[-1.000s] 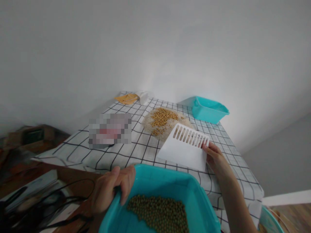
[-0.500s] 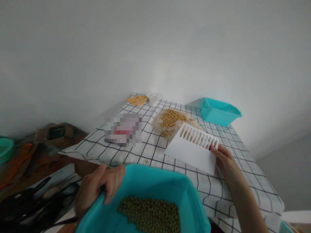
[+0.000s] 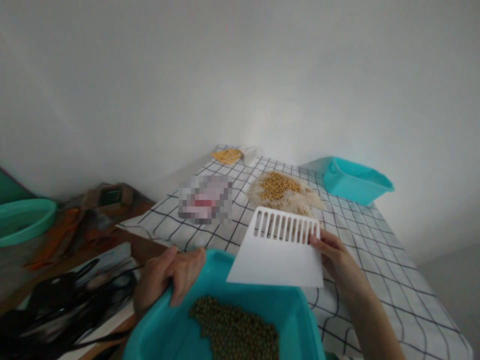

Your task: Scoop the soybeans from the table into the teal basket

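The left hand is clamped over the rim of a turquoise tub, fingers curled inside near its ten o'clock corner. A spread of small green beans lies on the tub's floor.

The right hand is closed on a white slotted scraper, pinching its three o'clock edge beside the last slot. The scraper is tilted with its slots toward twelve o'clock, its wide plain edge above the tub's far rim; whether the two touch, I cannot tell.

Measured from the scraper, a heap of white grains topped with yellow beans sits at twelve o'clock on the white checked tabletop. A second turquoise tub stands between one and two o'clock, a blurred-out packet lies near ten, and a yellow cloth at eleven. A green basin stands well apart at nine.
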The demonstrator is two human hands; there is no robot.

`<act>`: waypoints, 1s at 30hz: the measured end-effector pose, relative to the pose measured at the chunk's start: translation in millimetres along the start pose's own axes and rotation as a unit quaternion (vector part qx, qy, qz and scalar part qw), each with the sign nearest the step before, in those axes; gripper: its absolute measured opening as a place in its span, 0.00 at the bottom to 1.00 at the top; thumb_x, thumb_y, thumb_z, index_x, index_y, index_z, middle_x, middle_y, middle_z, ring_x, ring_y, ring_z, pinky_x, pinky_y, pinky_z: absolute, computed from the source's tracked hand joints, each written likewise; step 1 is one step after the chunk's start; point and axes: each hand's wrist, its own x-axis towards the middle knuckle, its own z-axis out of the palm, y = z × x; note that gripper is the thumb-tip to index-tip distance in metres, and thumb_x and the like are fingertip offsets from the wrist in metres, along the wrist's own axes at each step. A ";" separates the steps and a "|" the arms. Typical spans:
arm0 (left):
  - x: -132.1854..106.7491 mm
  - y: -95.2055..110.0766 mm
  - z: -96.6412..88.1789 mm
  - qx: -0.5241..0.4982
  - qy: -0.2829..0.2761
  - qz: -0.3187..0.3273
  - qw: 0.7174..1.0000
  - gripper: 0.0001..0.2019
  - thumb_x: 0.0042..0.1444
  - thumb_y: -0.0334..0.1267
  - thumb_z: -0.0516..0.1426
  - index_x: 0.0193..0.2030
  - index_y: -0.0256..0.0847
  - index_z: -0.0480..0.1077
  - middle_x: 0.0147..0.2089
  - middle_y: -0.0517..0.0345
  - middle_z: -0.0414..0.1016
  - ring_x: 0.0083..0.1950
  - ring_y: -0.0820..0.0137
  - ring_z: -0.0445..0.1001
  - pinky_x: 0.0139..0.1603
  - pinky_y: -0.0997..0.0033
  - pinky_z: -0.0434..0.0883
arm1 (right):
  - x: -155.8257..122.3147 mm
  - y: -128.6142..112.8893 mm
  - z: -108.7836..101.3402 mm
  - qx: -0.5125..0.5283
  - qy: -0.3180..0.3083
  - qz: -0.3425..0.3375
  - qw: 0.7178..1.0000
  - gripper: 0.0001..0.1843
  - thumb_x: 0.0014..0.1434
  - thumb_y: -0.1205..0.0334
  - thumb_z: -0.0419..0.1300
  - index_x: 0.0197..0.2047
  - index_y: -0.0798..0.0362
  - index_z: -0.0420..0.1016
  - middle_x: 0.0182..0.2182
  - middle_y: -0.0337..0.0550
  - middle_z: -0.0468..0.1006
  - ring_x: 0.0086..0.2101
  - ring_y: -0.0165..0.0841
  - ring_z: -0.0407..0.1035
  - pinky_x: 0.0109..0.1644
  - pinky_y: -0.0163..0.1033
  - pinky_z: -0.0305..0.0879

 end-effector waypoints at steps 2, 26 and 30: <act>3.6 1.6 -0.1 -0.016 -0.025 0.015 0.999 0.36 0.73 0.45 0.37 0.12 0.43 0.62 0.09 0.60 0.66 0.15 0.69 0.65 0.36 0.60 0.67 | -1.7 -1.2 -10.6 0.030 0.059 -0.011 0.998 0.13 0.52 0.51 0.71 0.38 0.49 0.85 0.34 0.44 0.85 0.33 0.39 0.77 0.35 0.37 0.69; 24.9 -0.2 71.4 -0.137 0.005 -0.021 0.990 0.34 0.73 0.42 0.39 0.13 0.41 0.59 0.12 0.59 0.59 0.18 0.69 0.57 0.27 0.61 0.58 | -4.0 7.6 -90.9 -0.045 0.245 -0.143 0.958 0.15 0.53 0.49 0.70 0.41 0.48 0.84 0.46 0.44 0.84 0.50 0.45 0.73 0.47 0.42 0.68; 24.3 3.3 69.9 -0.122 -0.018 -0.051 0.991 0.35 0.73 0.44 0.39 0.13 0.42 0.63 0.14 0.58 0.63 0.19 0.68 0.60 0.30 0.59 0.60 | -6.3 5.4 -88.3 -0.075 0.218 -0.146 0.962 0.14 0.55 0.48 0.69 0.39 0.48 0.84 0.45 0.44 0.84 0.49 0.45 0.74 0.50 0.43 0.66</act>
